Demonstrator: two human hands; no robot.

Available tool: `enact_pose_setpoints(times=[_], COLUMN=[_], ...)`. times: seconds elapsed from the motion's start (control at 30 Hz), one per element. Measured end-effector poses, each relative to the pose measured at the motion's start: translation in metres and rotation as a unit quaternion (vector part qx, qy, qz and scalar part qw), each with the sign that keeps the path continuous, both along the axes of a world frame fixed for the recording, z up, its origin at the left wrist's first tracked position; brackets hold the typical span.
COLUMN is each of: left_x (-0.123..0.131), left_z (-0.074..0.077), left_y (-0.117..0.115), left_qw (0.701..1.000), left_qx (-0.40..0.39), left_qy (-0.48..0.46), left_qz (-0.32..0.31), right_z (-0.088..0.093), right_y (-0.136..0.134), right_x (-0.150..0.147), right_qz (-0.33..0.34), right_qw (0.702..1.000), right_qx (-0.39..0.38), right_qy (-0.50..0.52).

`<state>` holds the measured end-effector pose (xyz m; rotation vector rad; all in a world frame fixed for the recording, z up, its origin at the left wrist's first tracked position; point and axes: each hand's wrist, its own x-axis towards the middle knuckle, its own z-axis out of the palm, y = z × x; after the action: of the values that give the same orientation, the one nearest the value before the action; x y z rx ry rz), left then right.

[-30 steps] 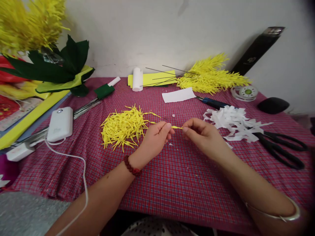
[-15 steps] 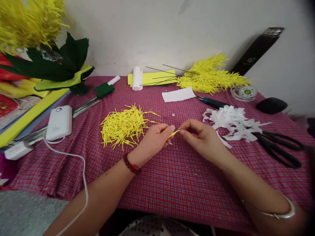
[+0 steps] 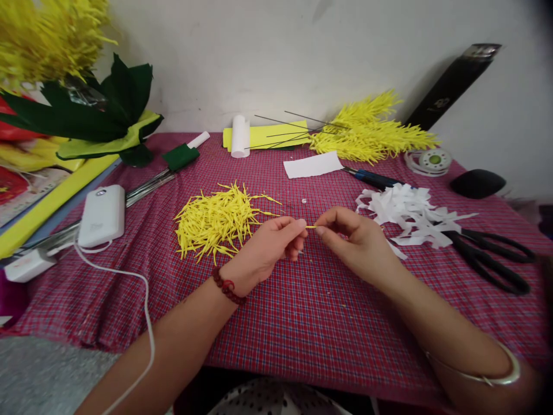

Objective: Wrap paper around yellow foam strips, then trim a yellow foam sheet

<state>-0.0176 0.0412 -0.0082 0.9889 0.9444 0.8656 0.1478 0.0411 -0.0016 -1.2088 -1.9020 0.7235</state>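
Observation:
Between my two hands a thin twisted yellow paper strip [image 3: 310, 227] is stretched level above the checked cloth. My left hand [image 3: 276, 242] pinches one end between thumb and forefinger. The other end is in the fingertips of my right hand [image 3: 356, 242]. Just left of my left hand lies a heap of twisted yellow strips [image 3: 213, 222], pointed at their ends. Loose white paper strips [image 3: 406, 210] are piled beyond my right hand, partly over the blades of black-handled scissors [image 3: 488, 262].
At the back are a white paper roll [image 3: 240, 136], flat yellow paper [image 3: 276, 135], a white paper piece [image 3: 313, 165] and yellow fringed stems [image 3: 375, 132] on wires. A white power bank [image 3: 102, 215] stands left, its white cable [image 3: 144, 311] running over my left forearm.
The yellow strip shows as a thinner, more level line between my fingertips. My left hand has turned slightly, its lower fingers showing more. The view has shifted a little.

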Motion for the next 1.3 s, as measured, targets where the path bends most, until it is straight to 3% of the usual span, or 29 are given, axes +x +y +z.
enact_pose_setpoints(times=[0.37,0.53,0.7,0.93,1.03,1.17,1.3], left_x=[-0.001,0.000,0.001,0.002,0.001,-0.001,-0.001], left_z=[0.001,0.002,-0.001,0.002,0.003,0.001,0.000], left_y=[-0.001,-0.001,0.000,-0.001,-0.001,-0.001,-0.002], left_qw=[0.999,0.999,0.995,0.993,0.995,0.997,0.997], left_qx=[0.047,0.033,0.086,0.112,0.096,0.066,0.047], left_qy=[-0.002,-0.028,-0.017,-0.006,0.015,0.037,0.043], left_qz=[-0.018,0.027,0.042,0.030,0.024,-0.015,-0.044], right_z=[-0.004,-0.004,-0.007,-0.009,-0.006,-0.001,0.000], right_y=[0.000,0.000,-0.002,-0.005,-0.003,0.001,0.002], right_x=[-0.002,-0.002,-0.006,-0.010,-0.005,0.002,0.003], right_qz=[0.047,0.047,0.098,0.124,0.128,0.082,0.102], right_qw=[0.994,0.992,0.985,0.981,0.981,0.983,0.983], right_qx=[-0.067,-0.078,-0.117,-0.133,-0.129,-0.128,-0.119], right_qy=[0.073,0.087,0.079,0.066,0.063,0.107,0.092])
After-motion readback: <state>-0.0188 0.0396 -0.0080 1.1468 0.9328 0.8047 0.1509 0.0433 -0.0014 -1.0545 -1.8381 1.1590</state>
